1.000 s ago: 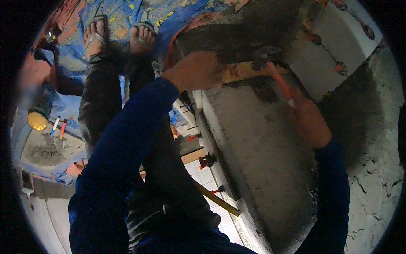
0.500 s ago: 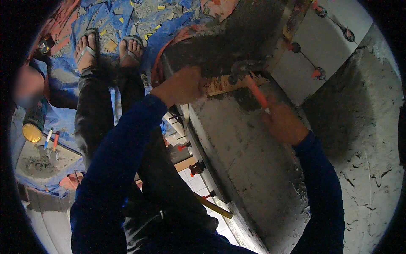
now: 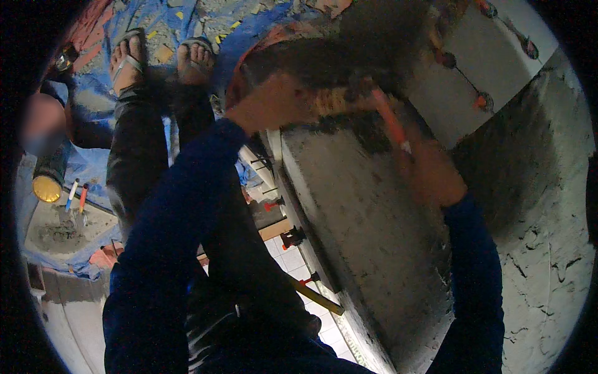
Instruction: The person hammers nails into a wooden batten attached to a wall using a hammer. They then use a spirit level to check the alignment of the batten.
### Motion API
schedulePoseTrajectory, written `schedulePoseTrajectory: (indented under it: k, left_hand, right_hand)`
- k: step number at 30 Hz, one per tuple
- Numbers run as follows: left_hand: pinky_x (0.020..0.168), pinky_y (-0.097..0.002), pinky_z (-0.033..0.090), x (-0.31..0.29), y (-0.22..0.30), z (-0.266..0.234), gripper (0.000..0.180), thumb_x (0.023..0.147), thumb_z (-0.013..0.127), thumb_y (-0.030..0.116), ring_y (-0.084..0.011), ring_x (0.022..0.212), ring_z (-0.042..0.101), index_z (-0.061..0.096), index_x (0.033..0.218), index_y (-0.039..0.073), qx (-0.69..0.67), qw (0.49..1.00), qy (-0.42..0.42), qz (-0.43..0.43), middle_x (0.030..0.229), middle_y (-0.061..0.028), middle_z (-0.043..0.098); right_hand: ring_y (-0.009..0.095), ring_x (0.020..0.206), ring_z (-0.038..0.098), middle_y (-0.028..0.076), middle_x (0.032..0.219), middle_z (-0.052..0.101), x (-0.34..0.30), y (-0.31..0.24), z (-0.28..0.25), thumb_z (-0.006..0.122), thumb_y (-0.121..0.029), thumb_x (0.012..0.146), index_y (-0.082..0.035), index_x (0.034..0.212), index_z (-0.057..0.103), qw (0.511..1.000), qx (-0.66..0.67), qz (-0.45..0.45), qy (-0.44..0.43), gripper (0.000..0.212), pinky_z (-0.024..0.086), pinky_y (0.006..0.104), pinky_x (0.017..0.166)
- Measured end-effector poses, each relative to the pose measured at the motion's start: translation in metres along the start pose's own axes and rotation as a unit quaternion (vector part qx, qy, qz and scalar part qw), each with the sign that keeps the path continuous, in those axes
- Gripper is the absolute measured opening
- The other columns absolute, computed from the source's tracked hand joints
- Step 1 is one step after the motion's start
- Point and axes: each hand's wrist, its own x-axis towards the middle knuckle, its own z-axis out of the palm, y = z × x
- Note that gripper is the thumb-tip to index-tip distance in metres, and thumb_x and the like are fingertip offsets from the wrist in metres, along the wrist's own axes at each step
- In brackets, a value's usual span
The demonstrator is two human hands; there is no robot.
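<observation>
Grey slab: the bare, rough-topped slab (image 3: 367, 212) is the landmark for what follows.
Hammer: above the slab's far end, its orange handle (image 3: 390, 118) slanting toward the right hand; the head is blurred, so contact with the wood cannot be told.
Wooden strip: pale strip (image 3: 333, 101) across the slab's far end, beneath the hammer head.
Right hand: over the slab's right half (image 3: 436, 171), closed around the hammer handle.
Left hand: at the slab's far left corner (image 3: 274, 103), beside the strip's left end, fingers drawn in; blur hides whether they grip it.
Clamp: red-and-black (image 3: 291, 237), along the slab's left edge.
Tile: large and grey (image 3: 455, 109), right of the slab's far end.
Hammering: seemingly tapping the strip; another tap would call for a steady strip and left fingers clear of the head.
</observation>
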Motion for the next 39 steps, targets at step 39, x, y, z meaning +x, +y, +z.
schedulePoseTrajectory:
  k: [39]
  left_hand:
    - [0.077, -0.034, 0.058, -0.033, -0.019, -0.054, 0.037, 0.101, 0.064, 0.031, -0.0183, 0.091, 0.068, 0.073, 0.111, -0.004, -0.297, 0.944, -0.106, -0.101, 0.101, -0.0082, 0.072]
  right_hand:
    - [0.047, 0.084, 0.069, 0.031, 0.091, 0.068, -0.023, 0.024, -0.028, 0.06, -0.022, 0.102, 0.003, 0.124, 0.058, 0.982, -0.006, 0.113, 0.154, 0.033, 0.053, 0.0453, 0.071]
